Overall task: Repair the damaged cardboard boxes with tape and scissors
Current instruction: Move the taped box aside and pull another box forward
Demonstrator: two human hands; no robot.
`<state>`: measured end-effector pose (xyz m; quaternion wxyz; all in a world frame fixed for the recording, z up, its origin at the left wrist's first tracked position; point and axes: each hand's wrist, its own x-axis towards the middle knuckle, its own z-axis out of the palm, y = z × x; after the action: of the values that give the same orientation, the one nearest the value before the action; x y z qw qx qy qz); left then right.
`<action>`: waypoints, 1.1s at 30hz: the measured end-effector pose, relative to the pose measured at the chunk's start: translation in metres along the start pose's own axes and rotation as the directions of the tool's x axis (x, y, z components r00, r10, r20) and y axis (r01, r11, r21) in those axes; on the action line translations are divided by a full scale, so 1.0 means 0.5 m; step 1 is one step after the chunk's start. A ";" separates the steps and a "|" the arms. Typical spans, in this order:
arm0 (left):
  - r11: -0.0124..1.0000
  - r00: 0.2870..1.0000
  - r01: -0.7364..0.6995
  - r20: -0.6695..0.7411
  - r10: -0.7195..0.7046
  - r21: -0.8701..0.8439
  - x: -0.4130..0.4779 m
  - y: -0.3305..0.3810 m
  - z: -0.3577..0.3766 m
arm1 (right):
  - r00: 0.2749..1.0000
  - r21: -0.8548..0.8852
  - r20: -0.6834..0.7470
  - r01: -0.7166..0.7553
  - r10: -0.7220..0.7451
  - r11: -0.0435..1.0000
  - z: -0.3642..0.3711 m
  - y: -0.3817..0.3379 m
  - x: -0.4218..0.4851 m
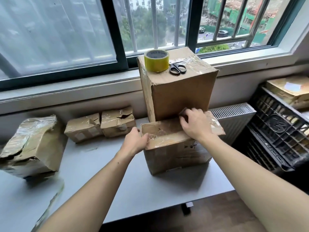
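A small worn cardboard box stands on the grey table with its top flaps partly open. My left hand grips its left top edge. My right hand presses down on the box's right flap, fingers curled over the flap's far edge. Behind it rises a tall cardboard box. On top of that box sit a roll of yellow tape and black-handled scissors.
Two crushed small boxes lie side by side at the back left. A larger torn box lies at the far left. A black plastic crate holding a parcel stands to the right, beside a white radiator. The window sill runs behind.
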<state>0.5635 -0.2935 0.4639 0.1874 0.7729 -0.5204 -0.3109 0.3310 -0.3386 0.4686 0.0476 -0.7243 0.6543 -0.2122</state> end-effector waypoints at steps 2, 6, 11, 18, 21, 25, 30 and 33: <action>1.000 0.999 -0.014 -0.034 0.014 -0.007 0.003 -0.009 -0.015 | 0.997 0.184 0.009 0.072 -0.075 0.980 0.006 -0.044 0.000; 0.998 0.995 -0.050 -0.092 0.046 -0.046 0.003 -0.048 -0.049 | 0.974 0.347 0.036 0.198 -0.224 0.917 0.027 -0.145 -0.013; 0.989 0.987 -0.057 -0.158 0.035 -0.139 0.016 -0.128 -0.107 | 0.949 0.415 0.048 0.264 -0.311 0.871 0.073 -0.274 -0.017; 0.986 0.990 -0.054 -0.138 0.032 -0.158 0.072 -0.282 -0.222 | 0.942 0.393 0.181 0.195 -0.284 0.899 0.171 -0.446 0.032; 0.984 0.993 -0.073 -0.108 0.056 -0.163 0.116 -0.343 -0.272 | 0.943 0.334 0.252 0.124 -0.216 0.934 0.215 -0.505 0.049; 0.980 0.991 -0.129 -0.065 0.121 -0.153 0.179 -0.396 -0.319 | 0.950 0.264 0.288 0.042 -0.120 0.964 0.267 -0.559 0.066; 0.967 0.984 -0.179 -0.011 0.180 -0.182 0.240 -0.425 -0.337 | 0.934 0.171 0.358 -0.087 0.020 0.982 0.333 -0.579 0.078; 0.966 0.984 -0.166 0.030 0.175 -0.198 0.266 -0.446 -0.330 | 0.907 0.086 0.415 -0.124 0.078 0.989 0.380 -0.570 0.092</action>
<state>0.8637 -0.3352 0.4107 0.2759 0.6956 -0.5563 -0.3614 0.6683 -0.3830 0.4066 0.2345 -0.7141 0.6537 -0.0886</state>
